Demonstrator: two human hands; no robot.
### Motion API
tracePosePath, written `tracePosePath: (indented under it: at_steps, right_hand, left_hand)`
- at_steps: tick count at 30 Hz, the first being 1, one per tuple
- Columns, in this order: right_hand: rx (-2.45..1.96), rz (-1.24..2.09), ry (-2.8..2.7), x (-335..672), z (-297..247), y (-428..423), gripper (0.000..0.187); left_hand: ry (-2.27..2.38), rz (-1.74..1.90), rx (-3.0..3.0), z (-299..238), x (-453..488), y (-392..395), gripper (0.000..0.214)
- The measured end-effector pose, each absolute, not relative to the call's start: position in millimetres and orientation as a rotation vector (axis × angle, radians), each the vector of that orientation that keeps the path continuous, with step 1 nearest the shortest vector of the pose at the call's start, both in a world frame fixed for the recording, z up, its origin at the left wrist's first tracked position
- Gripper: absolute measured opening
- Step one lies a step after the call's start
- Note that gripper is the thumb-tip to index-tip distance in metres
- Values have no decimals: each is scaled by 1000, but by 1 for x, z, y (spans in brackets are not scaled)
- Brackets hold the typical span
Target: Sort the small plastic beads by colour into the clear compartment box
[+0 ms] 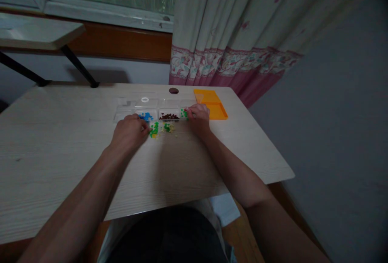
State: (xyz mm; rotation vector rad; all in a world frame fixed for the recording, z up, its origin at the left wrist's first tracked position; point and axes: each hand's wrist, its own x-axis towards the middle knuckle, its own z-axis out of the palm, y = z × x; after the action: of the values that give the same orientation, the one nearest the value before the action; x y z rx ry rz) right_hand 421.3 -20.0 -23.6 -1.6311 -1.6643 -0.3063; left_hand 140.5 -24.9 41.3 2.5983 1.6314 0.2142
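Note:
A clear plastic compartment box point(123, 114) lies on the table. It holds blue pieces point(146, 116), dark brown pieces point(169, 117) and green pieces point(183, 113) in separate compartments. My left hand point(129, 130) is at the box's front left, its fingers curled together beside a loose pile of green and yellow bits point(154, 128). What its fingertips hold, if anything, is too small to make out. My right hand point(199, 115) is closed in a pinch over the green pieces' compartment, its fingertips partly hidden. A second small pile of green and pale yellow bits point(168, 127) lies between the hands.
An orange two-part tray point(217, 111) lies right of the box, beside my right hand. A round hole point(173, 90) is near the table's back edge. A raised shelf point(39, 32) on black legs stands at the back left. A curtain point(230, 44) hangs behind the table.

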Motion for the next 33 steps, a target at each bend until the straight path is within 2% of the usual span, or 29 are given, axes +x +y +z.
tracePosePath:
  at_steps: [4,8,17,26,33]
  right_hand:
    - [-1636,-289,-1672,421,-23,-19,29]
    - [-1650,-274,-1673,421,-23,-18,29]
    - [-1656,-254,-1673,419,-22,-20,28]
    - [-1645,-273,-1702,419,-21,-21,27]
    - [-1631,-263,-1702,418,-21,-21,29]
  left_hand:
    - [1723,92,2477,45,139,-25,30]
    - [1682,9,2349,41,135,-22,23]
    - [1522,289,2460,17,141,-21,10]
    - [1441,269,2664,15,155,-29,23]
    - [1410,358,2809,10,171,-38,22]
